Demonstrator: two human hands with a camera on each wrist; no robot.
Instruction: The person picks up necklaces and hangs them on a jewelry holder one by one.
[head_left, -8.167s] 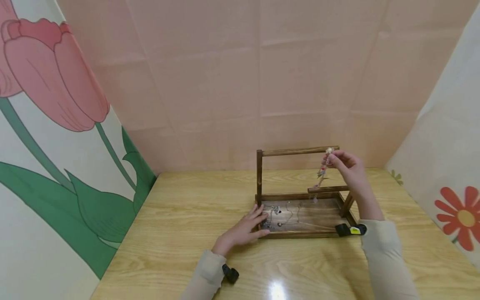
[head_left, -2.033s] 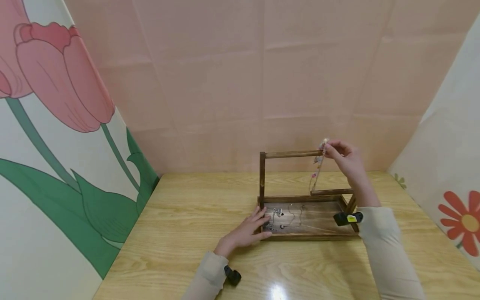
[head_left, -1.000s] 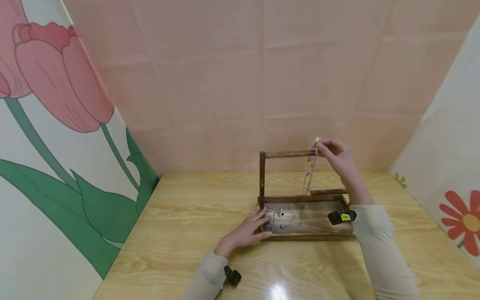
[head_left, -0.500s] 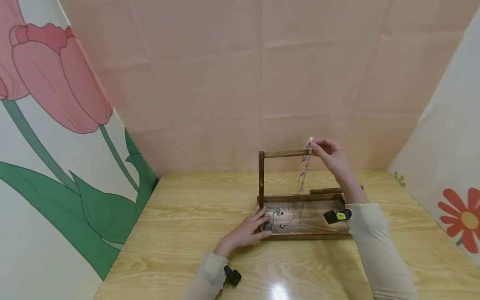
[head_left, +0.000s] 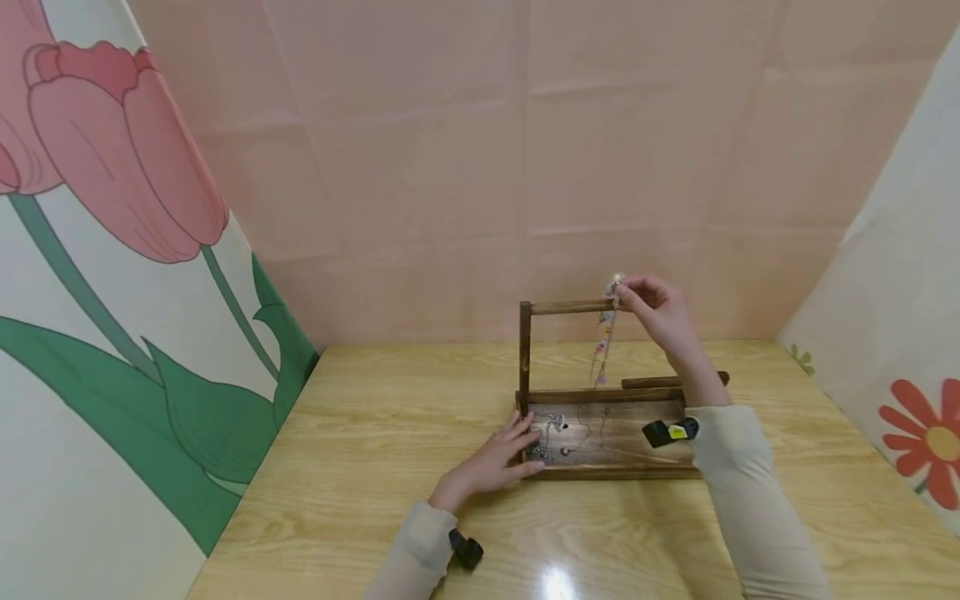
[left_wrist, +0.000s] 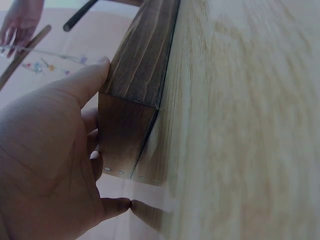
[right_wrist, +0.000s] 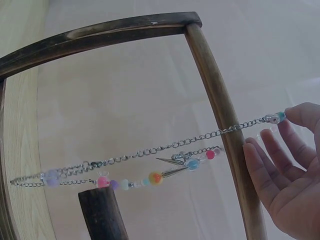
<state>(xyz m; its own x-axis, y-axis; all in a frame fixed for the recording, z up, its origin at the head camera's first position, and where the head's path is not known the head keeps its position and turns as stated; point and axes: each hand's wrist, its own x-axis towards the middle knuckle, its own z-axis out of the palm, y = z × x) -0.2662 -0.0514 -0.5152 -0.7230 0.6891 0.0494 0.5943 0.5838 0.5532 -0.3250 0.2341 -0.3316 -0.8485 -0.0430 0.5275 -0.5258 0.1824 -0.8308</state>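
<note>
My right hand (head_left: 663, 315) pinches the top of a beaded chain necklace (head_left: 602, 343) between thumb and fingertips, right at the upper bar (head_left: 562, 307) of a dark wooden jewelry stand. The necklace hangs in a long loop; in the right wrist view its silver chain (right_wrist: 150, 151) crosses in front of the bar, and the strand with coloured beads and spikes (right_wrist: 156, 178) runs up to the bar's edge. My left hand (head_left: 491, 462) rests at the left end of the stand's tray (head_left: 615, 473), thumb along the front wall, fingers spread on the end.
Inside the tray lie silver chains (head_left: 555, 422) at the left and a thin pendant chain (head_left: 581, 437) near the middle. A lower bar (head_left: 660, 381) sticks out behind the tray. The wooden table (head_left: 375, 417) meets a pink backdrop (head_left: 450, 250).
My right hand has raised the necklace from beside the bar's right end to bar level and shifted it left along the bar. The left hand has stayed at the tray.
</note>
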